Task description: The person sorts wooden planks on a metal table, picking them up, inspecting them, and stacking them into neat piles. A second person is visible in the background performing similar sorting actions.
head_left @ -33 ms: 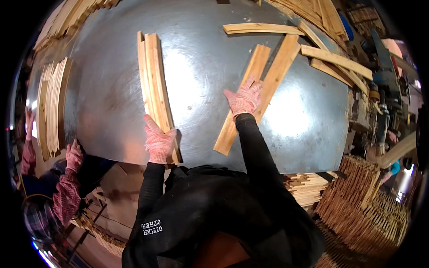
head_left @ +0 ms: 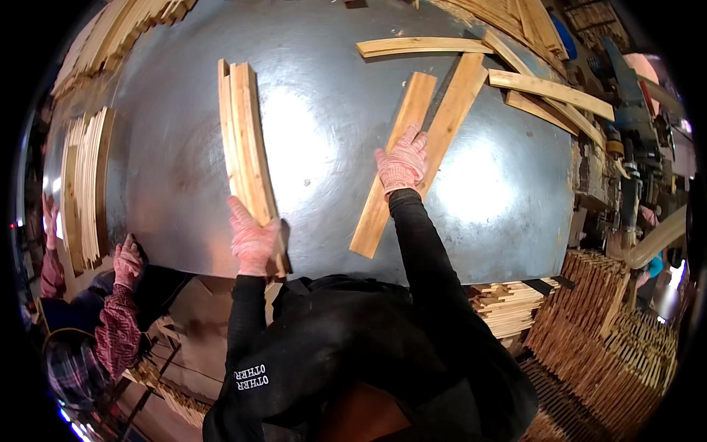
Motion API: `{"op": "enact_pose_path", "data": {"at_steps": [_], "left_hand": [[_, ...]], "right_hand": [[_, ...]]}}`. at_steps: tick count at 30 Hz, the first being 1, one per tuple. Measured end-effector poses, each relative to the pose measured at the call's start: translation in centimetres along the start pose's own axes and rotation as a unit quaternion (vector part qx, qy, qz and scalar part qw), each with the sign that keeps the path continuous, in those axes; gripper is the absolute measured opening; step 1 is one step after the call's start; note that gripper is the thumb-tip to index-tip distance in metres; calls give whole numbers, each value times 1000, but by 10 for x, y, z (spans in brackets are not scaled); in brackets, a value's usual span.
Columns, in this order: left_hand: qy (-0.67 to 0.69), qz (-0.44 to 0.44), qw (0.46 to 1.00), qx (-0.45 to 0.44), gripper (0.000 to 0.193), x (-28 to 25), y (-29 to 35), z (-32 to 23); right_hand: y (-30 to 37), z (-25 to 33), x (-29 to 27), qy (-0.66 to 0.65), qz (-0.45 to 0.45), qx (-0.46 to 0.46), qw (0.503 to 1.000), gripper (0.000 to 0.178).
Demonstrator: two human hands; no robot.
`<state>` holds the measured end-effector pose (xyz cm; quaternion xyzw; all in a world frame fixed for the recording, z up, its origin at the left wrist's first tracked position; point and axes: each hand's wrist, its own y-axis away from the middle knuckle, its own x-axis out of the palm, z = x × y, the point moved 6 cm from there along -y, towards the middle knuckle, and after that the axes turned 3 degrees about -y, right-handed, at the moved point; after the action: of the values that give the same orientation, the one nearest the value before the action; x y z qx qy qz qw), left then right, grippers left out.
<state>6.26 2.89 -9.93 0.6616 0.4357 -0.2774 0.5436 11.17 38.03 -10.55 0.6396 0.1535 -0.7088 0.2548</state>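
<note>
My left hand, in a pinkish knit glove, is closed around the near end of a bundle of long wooden strips lying lengthwise on the metal tabletop. Its thumb is at the right side, its fingers at the left. My right hand, gloved alike, grips a shorter wooden board from above, thumb by the left edge and fingers over the right. Part of that board is hidden under the hand. Close along its right side lies a longer wooden board, slanting away to the far right.
Several loose strips cross each other at the far right. Another bundle of strips stands at the left, beside a co-worker's gloved hand. Stacked wood rises at the near right, beyond the metal table's edge.
The left bundle has slid slightly toward me with my left hand. My right hand's fingers have drawn closer together on the board. The whole view has shifted a little.
</note>
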Motion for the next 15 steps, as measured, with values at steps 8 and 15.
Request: {"op": "enact_pose_path", "data": {"at_steps": [8, 15], "left_hand": [[450, 41, 883, 130, 94, 46, 31, -73], [-56, -95, 988, 109, 89, 71, 14, -142]], "right_hand": [[24, 12, 62, -807, 267, 94, 518, 98], [-7, -81, -5, -78, 89, 141, 983, 119]]}}
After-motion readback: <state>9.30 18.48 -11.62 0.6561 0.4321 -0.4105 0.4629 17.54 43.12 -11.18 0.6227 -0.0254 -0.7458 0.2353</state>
